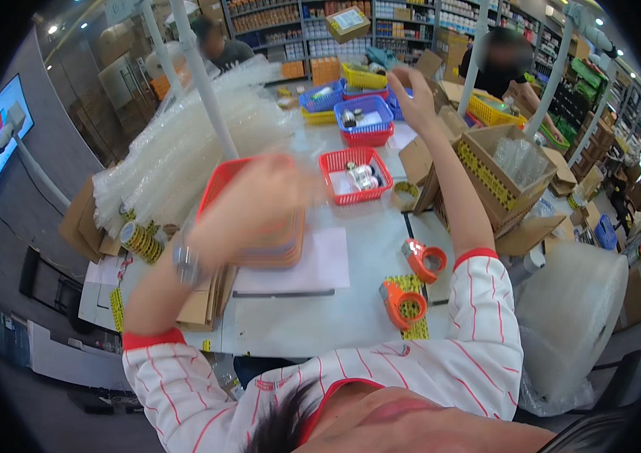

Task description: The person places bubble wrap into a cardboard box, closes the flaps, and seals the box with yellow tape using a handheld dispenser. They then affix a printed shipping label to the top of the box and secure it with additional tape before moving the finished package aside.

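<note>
My left hand (263,195), blurred by motion and with a watch on its wrist, is above a stack of plastic baskets (275,249) with a red one on top. Whether its fingers hold anything is unclear. My right hand (415,102) is raised over the far side of the table, fingers apart and bent, nothing in them. Near it sit a yellow basket (364,78) and a blue basket (363,105) holding small items. A taped cardboard box (348,25) with a label appears high before the shelves, touched by neither hand. A red basket (356,195) holds several small containers and paper.
Two orange tape dispensers (403,306) lie on the white table (297,325). Bubble wrap (207,130) is heaped at left, near tape rolls (142,240). An open carton (504,170) and a bubble-wrap roll (572,317) stand right. White poles (201,73) rise around; two people are beyond.
</note>
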